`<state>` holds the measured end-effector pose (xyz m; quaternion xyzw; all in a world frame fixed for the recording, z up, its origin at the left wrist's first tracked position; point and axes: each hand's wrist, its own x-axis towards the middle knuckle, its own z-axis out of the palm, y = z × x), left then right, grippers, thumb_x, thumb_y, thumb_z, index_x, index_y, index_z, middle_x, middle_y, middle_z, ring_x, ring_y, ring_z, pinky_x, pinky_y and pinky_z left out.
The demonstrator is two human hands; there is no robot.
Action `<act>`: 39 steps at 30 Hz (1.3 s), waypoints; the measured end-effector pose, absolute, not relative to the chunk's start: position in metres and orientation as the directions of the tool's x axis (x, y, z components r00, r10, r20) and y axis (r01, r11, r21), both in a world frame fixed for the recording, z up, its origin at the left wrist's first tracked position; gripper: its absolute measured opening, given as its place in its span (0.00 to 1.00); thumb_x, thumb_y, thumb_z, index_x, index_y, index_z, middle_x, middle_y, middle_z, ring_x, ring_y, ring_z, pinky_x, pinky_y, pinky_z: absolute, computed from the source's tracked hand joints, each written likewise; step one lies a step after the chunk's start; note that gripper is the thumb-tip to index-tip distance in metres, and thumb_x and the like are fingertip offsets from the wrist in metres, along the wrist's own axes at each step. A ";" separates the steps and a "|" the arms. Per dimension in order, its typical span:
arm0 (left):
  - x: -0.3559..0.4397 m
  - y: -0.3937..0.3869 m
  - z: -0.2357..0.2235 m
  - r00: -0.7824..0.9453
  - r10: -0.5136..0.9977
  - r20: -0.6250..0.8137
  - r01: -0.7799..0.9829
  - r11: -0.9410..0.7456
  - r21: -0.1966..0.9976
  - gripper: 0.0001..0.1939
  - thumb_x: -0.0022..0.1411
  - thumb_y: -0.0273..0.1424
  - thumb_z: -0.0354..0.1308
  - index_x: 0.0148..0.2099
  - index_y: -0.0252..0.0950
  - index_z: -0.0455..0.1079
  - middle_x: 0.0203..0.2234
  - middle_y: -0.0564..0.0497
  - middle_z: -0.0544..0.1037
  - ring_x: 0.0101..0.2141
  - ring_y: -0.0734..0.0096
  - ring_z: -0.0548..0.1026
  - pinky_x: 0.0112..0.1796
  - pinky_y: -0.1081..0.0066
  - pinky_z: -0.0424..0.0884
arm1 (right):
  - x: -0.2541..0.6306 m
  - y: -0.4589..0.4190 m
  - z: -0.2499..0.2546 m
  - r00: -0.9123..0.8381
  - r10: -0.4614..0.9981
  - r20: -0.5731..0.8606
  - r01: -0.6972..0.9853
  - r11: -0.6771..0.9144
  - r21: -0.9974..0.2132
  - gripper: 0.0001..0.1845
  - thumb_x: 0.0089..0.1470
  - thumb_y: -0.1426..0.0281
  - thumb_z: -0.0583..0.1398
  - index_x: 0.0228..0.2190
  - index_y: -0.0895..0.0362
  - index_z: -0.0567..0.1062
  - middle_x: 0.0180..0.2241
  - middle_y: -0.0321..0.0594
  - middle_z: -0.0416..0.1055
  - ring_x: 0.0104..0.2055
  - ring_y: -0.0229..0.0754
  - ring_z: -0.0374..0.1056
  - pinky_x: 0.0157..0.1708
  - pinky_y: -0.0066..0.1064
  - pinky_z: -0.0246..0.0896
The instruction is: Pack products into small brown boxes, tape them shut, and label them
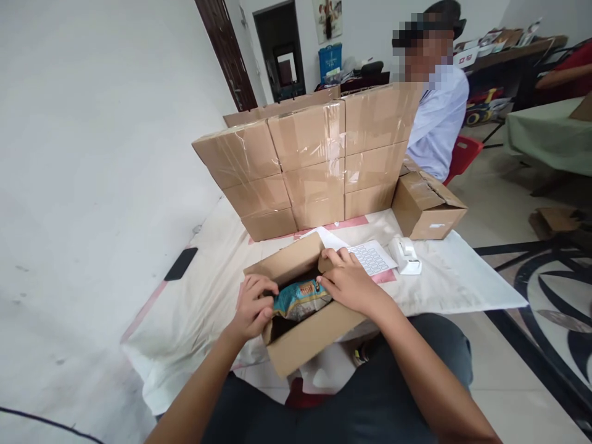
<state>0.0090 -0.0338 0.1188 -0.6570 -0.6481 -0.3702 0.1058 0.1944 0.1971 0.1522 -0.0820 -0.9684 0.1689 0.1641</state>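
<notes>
Teal, the printed bag lay inside the open carton, left hand at its nine o'clock, right hand at two, both half-curled, firm hold unclear; uneven pressing risked buckling the carton.

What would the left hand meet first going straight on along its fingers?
Probably the packet in the open box: the left hand points its fingers toward the packet's left end. They may already touch; depth is unclear there.
</notes>
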 end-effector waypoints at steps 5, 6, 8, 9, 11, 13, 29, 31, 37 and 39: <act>-0.009 -0.024 0.108 -0.294 0.733 0.613 0.879 -0.045 0.475 0.28 0.74 0.42 0.35 0.24 0.38 0.61 0.38 0.43 0.74 0.41 0.61 0.69 0.44 0.60 0.68 | 0.198 0.188 0.145 -0.905 0.214 0.368 0.075 0.931 -0.358 0.20 0.69 0.64 0.50 0.32 0.58 0.78 0.47 0.51 0.64 0.45 0.52 0.62 0.45 0.46 0.63; -0.011 -0.024 0.106 -0.315 0.735 0.601 0.868 -0.033 0.495 0.28 0.73 0.43 0.36 0.23 0.38 0.61 0.38 0.43 0.74 0.41 0.62 0.69 0.45 0.60 0.69 | 0.202 0.190 0.145 -0.895 0.204 0.397 0.024 0.910 -0.413 0.19 0.69 0.65 0.50 0.33 0.58 0.76 0.45 0.50 0.62 0.42 0.49 0.63 0.42 0.43 0.64; -0.014 -0.023 0.100 -0.364 0.726 0.584 0.848 -0.002 0.531 0.29 0.73 0.45 0.38 0.24 0.38 0.63 0.41 0.43 0.75 0.44 0.61 0.70 0.49 0.59 0.69 | 0.208 0.201 0.143 -0.857 0.199 0.475 -0.108 0.832 -0.544 0.18 0.70 0.65 0.48 0.36 0.57 0.75 0.44 0.47 0.61 0.39 0.45 0.63 0.42 0.41 0.65; -0.015 -0.023 0.097 -0.404 0.706 0.582 0.835 0.024 0.550 0.28 0.72 0.46 0.38 0.26 0.38 0.66 0.44 0.43 0.74 0.47 0.60 0.70 0.52 0.57 0.68 | 0.209 0.209 0.141 -0.835 0.205 0.511 -0.180 0.776 -0.605 0.19 0.70 0.64 0.48 0.38 0.56 0.75 0.43 0.45 0.61 0.40 0.45 0.64 0.44 0.40 0.65; -0.017 -0.020 0.091 -0.508 0.634 0.583 0.798 0.092 0.595 0.21 0.71 0.47 0.45 0.39 0.38 0.72 0.54 0.41 0.69 0.57 0.55 0.65 0.59 0.53 0.62 | 0.210 0.225 0.134 -0.820 0.208 0.533 -0.298 0.639 -0.709 0.19 0.71 0.62 0.47 0.47 0.53 0.76 0.42 0.43 0.65 0.43 0.45 0.66 0.48 0.40 0.64; -0.019 -0.015 0.086 -0.609 0.559 0.562 0.742 0.151 0.654 0.25 0.66 0.47 0.56 0.59 0.40 0.65 0.63 0.38 0.60 0.65 0.51 0.58 0.62 0.49 0.59 | 0.209 0.240 0.127 -0.857 0.158 0.491 -0.351 0.519 -0.780 0.21 0.72 0.59 0.47 0.55 0.49 0.74 0.44 0.43 0.70 0.49 0.47 0.67 0.53 0.42 0.62; -0.001 -0.020 0.127 -0.398 0.842 0.364 0.786 0.109 0.609 0.31 0.70 0.57 0.42 0.55 0.46 0.77 0.47 0.47 0.82 0.53 0.55 0.74 0.66 0.45 0.49 | 0.178 0.196 0.082 -0.615 0.683 0.395 -0.033 0.478 -0.878 0.21 0.51 0.69 0.60 0.47 0.54 0.65 0.38 0.39 0.62 0.40 0.46 0.62 0.46 0.40 0.62; 0.022 -0.017 0.138 -0.293 0.924 0.247 0.892 0.171 0.418 0.28 0.65 0.53 0.57 0.63 0.51 0.70 0.60 0.48 0.74 0.60 0.52 0.69 0.67 0.44 0.46 | 0.174 0.194 0.083 -0.601 0.678 0.423 -0.042 0.502 -0.864 0.20 0.52 0.70 0.59 0.48 0.54 0.66 0.39 0.39 0.62 0.41 0.46 0.62 0.47 0.40 0.61; 0.054 -0.003 0.120 -0.233 0.950 0.206 0.967 0.249 -0.059 0.34 0.68 0.38 0.57 0.73 0.45 0.55 0.68 0.47 0.63 0.68 0.47 0.59 0.64 0.45 0.57 | 0.199 0.232 0.096 -0.498 0.778 0.383 -0.116 0.378 -0.919 0.12 0.56 0.62 0.59 0.41 0.54 0.70 0.32 0.36 0.65 0.36 0.43 0.65 0.38 0.34 0.62; 0.044 -0.002 0.111 -0.187 0.952 0.244 0.971 0.217 -0.104 0.32 0.68 0.39 0.56 0.72 0.46 0.56 0.67 0.49 0.65 0.67 0.47 0.62 0.63 0.46 0.59 | 0.226 0.269 0.097 -0.345 0.867 0.359 -0.042 0.368 -0.929 0.11 0.57 0.60 0.57 0.35 0.54 0.72 0.34 0.39 0.70 0.38 0.44 0.67 0.42 0.34 0.62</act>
